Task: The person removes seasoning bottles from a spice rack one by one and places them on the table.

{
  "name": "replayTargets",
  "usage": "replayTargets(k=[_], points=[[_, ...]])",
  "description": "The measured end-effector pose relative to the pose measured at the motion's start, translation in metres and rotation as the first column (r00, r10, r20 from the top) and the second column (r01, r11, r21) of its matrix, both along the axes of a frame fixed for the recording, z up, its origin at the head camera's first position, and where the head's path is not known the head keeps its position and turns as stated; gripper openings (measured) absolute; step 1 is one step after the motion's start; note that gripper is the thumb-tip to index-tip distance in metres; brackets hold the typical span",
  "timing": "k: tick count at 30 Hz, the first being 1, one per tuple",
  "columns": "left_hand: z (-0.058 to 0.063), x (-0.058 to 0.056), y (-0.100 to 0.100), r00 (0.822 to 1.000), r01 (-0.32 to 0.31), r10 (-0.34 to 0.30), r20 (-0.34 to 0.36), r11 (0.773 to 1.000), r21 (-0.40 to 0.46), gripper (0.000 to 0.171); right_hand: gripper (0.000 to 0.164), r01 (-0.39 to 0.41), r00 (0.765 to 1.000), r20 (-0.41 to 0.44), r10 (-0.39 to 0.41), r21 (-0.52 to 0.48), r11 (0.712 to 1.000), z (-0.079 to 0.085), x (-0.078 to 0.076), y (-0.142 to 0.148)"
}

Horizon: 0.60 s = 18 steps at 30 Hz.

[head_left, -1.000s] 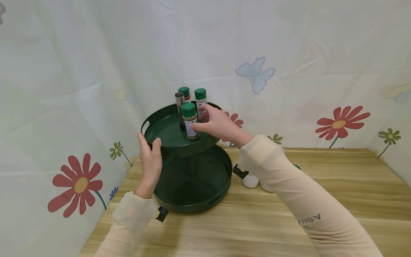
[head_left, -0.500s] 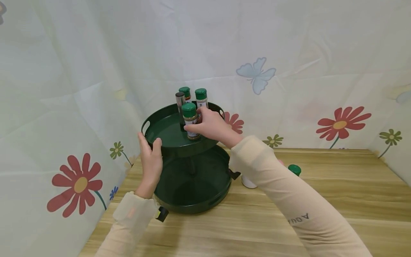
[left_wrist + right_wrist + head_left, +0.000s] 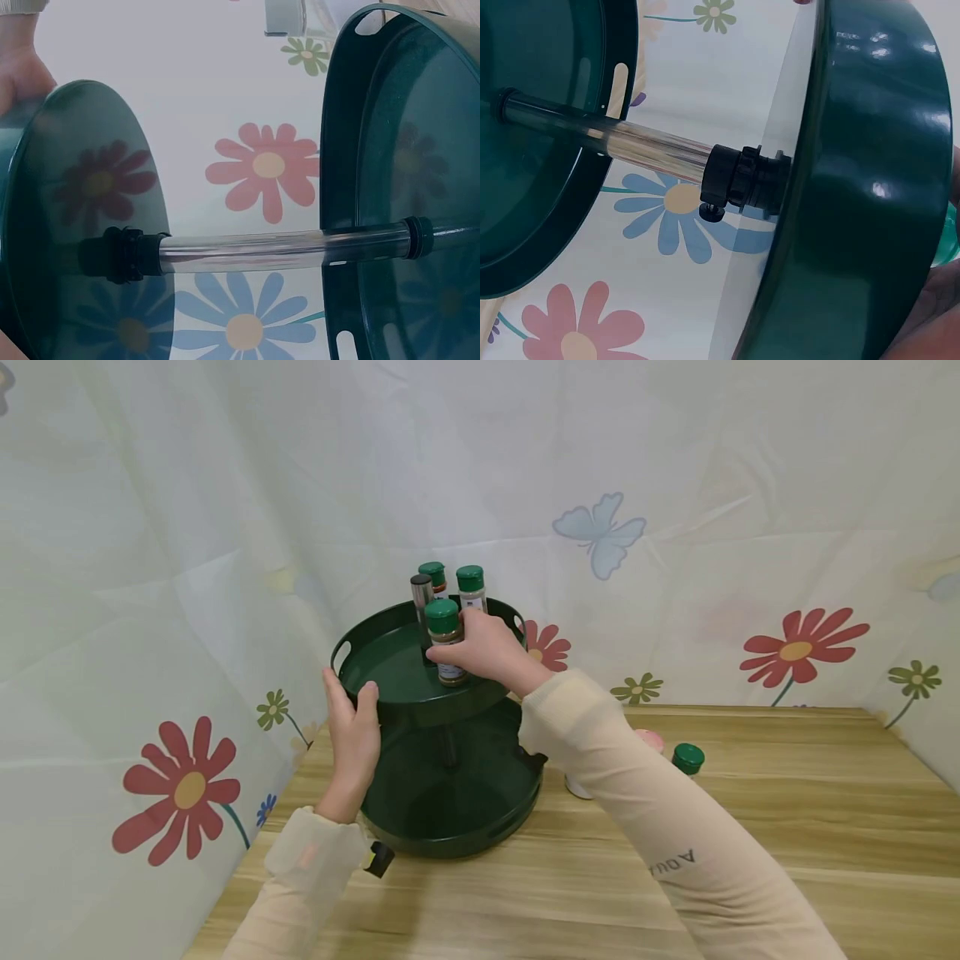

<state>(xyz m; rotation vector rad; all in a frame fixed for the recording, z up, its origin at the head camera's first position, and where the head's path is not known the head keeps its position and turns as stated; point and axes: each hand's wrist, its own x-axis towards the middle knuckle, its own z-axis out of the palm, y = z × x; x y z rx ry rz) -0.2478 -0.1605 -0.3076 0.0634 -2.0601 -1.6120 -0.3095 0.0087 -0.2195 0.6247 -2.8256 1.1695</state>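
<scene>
A two-tier dark green round rack stands on the table, its upper tray (image 3: 390, 672) holding several bottles around a metal pole (image 3: 422, 602). At the tray's front, my right hand (image 3: 491, 647) holds a spice jar with a green lid (image 3: 442, 615) between thumb and fingers; the jar stands upright. My left hand (image 3: 352, 739) rests against the tray's left outer side, fingers extended. Behind the jar are two more green-lidded jars, one pale (image 3: 471, 581) and one reddish (image 3: 432, 575). In the right wrist view, the tray hides most of the held jar.
The lower tray (image 3: 420, 802) sits under the upper one, joined by the pole. To the right, partly behind the right forearm, are a white container (image 3: 577, 787), a pink-topped one (image 3: 649, 740) and a green-lidded jar (image 3: 687, 758). A flower-printed curtain (image 3: 712, 527) hangs behind.
My right hand has moved slightly left and its fingers have come in around the front jar. The jar stays nearly in place. My left hand keeps its position on the tray.
</scene>
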Motion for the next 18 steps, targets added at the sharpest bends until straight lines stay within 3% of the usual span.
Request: replayTargets(k=[18], points=[[0.0009,0.0018,-0.0002,1.000,0.006,-0.006,-0.005,1.000,-0.001,0.069,0.054,0.049,0.999,-0.010,-0.048,0.097,0.994,-0.0026,-0.0084,-0.0085]])
